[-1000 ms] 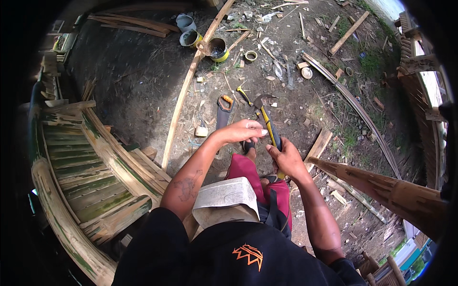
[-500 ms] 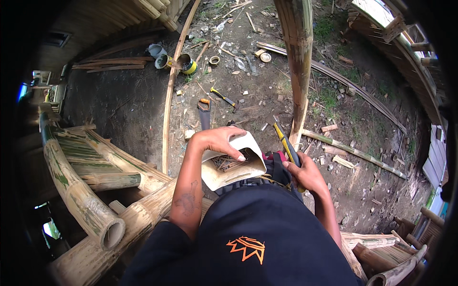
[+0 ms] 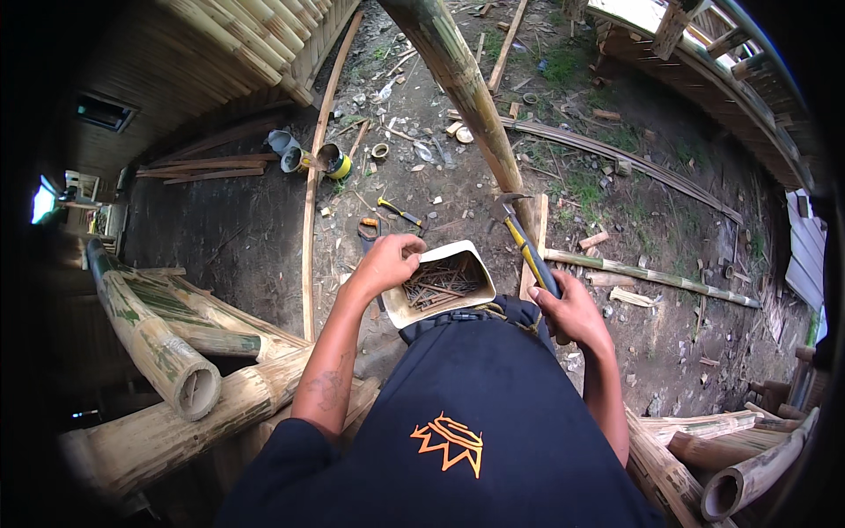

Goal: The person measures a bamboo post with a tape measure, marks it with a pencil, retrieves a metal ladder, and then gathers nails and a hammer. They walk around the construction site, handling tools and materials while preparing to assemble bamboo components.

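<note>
Against my waist hangs a cream plastic container (image 3: 402, 311) with an open top, and a heap of loose nails (image 3: 444, 283) lies inside it. My left hand (image 3: 390, 267) is at the container's left rim, thumb and fingers drawn together; whatever they may pinch is too small to make out. On the other side, my right hand (image 3: 574, 313) is wrapped round the handle of a yellow and black claw hammer (image 3: 526, 249). Its head points up and away from me, close to the foot of a bamboo post (image 3: 471, 97).
On the littered ground ahead lie a handsaw with an orange handle (image 3: 368, 229) and another hammer (image 3: 399, 210). Buckets (image 3: 334, 162) stand farther left beside a long wooden strip (image 3: 310, 229). Thick bamboo poles (image 3: 176, 374) flank me at left, with more bamboo (image 3: 744, 480) at lower right.
My left hand has come out from inside the container to its left rim, its fingers now drawn together. The hammer stays in my right hand, and the view has shifted.
</note>
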### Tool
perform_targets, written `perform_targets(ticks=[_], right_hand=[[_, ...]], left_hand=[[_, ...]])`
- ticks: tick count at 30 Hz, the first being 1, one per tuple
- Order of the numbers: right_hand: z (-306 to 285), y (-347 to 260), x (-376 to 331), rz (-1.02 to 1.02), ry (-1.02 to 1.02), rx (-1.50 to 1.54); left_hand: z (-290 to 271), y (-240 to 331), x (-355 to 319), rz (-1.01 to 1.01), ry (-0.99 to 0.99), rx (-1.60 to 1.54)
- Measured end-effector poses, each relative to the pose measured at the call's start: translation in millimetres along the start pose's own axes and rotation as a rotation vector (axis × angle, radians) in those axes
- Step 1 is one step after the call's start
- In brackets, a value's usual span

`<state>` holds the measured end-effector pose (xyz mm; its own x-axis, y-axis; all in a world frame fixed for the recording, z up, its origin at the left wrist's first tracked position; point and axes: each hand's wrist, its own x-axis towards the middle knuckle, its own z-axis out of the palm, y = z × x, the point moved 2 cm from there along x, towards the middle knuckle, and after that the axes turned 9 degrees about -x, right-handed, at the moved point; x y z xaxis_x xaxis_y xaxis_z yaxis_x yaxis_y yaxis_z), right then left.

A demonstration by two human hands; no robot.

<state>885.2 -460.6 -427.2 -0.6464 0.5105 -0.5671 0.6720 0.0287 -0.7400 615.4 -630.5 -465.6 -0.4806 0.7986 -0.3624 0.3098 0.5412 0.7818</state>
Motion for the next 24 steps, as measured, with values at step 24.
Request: perform_targets(ticks=[24], right_hand=[[2.5, -3.1, 19.2, -0.062, -0.055, 0.056]], left_hand=[[70.9, -61.3, -24.9, -0.254, 0.209, 0.312]])
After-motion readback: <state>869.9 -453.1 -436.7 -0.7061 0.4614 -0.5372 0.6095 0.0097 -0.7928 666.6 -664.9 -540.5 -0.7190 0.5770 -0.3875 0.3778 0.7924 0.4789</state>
